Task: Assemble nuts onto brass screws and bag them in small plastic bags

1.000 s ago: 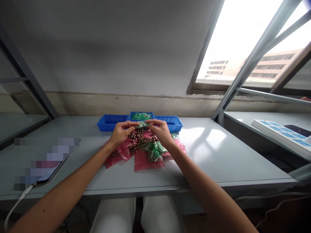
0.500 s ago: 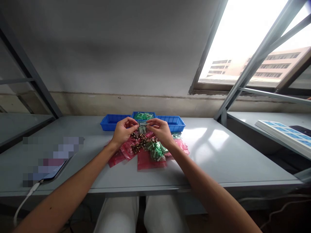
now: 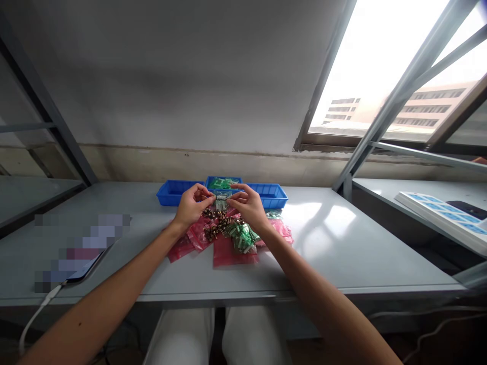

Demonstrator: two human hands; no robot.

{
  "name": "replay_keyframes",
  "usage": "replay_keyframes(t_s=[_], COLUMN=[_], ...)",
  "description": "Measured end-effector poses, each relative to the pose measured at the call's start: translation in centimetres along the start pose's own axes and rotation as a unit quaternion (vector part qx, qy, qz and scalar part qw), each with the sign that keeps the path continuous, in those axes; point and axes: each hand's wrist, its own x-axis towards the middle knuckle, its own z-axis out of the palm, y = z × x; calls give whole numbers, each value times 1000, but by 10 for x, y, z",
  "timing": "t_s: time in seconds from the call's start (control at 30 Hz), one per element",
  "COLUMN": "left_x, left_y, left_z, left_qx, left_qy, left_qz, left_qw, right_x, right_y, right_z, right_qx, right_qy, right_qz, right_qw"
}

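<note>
Between my two hands hangs a small clear plastic bag point(image 3: 221, 201) with pale metallic pieces inside. My left hand point(image 3: 193, 203) pinches its left edge between thumb and fingers. On the other side, my right hand point(image 3: 249, 204) grips the right edge, its forefinger raised a little. Just below lies a heap of small brass-coloured metal parts point(image 3: 218, 225). A bundle of green and clear bags point(image 3: 243, 237) rests beside the heap, nearer to me. Under these spread several red plastic bags point(image 3: 234, 257). What exactly the pale pieces are is too small to tell.
Three blue bins stand at the back: a left bin point(image 3: 167, 195), a middle bin point(image 3: 224, 178) with green bags point(image 3: 222, 183) inside, and a right bin point(image 3: 272, 195). A phone point(image 3: 85, 268) with a white cable lies at left. Metal frame posts point(image 3: 361, 152) rise on both sides.
My right forefinger has lifted slightly, and the clear bag shows more plainly between my hands. The whole view has shifted a little; the heap and bins stay where they were.
</note>
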Motion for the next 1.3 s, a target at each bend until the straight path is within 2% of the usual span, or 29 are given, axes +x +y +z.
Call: replay_keyframes(t_s=[0.1, 0.17, 0.23, 0.3, 0.37, 0.4, 0.43, 0.47, 0.57, 0.63, 0.7, 0.77, 0.83, 0.9, 1.0, 1.1, 1.17, 1.3], left_x=[0, 0, 0, -1, -4, -5, -7, -9, -13, -13, -13, -12, -11, -11, -12, -12, -11, -10], left_y=[0, 3, 8, 12, 13, 13, 12, 11, 7, 7, 9, 11, 11, 11, 8, 7, 6, 5], left_z=[-2, -4, -6, -8, -8, -7, -6, -5, -1, -1, -1, -2, -2, -3, -3, -4, -5, -5], left_qx=[22, 63, 125, 194, 248, 266, 279, 288, 304, 304, 302, 301, 306, 314, 324, 328, 330, 335], left_qy=[-15, -37, -45, -44, -67, -89, -113, -135, -168, -173, -170, -168, -169, -177, -187, -184, -179, -172], left_qz=[2, 2, 14, 47, 85, 99, 110, 117, 135, 144, 148, 150, 157, 164, 167, 169, 170, 169], left_qw=[1000, 997, 991, 979, 963, 955, 947, 941, 928, 926, 926, 926, 924, 918, 912, 911, 911, 911], right_x=[2, 10, 25, 46, 70, 82, 92, 101, 116, 116, 113, 111, 110, 109, 107, 103, 101, 99], right_y=[5, 10, 11, 6, -2, -7, -11, -14, -15, -11, -9, -8, -8, -6, 1, 9, 12, 12], right_z=[-2, -5, -9, -14, -17, -18, -18, -17, -14, -12, -10, -8, -5, 0, 10, 21, 27, 35], right_qx=[-8, -54, -124, -186, -233, -272, -321, -368, -488, -529, -544, -544, -548, -564, -606, -654, -670, -659], right_qy=[-17, -13, 27, 92, 148, 156, 141, 101, -103, -175, -164, -135, -128, -150, -179, -155, -145, -149], right_qz=[14, -2, -38, -75, -136, -184, -222, -243, -206, -183, -203, -225, -218, -189, -152, -152, -152, -139], right_qw=[1000, 998, 991, 975, 951, 932, 910, 892, 842, 810, 797, 797, 797, 790, 761, 725, 712, 724])
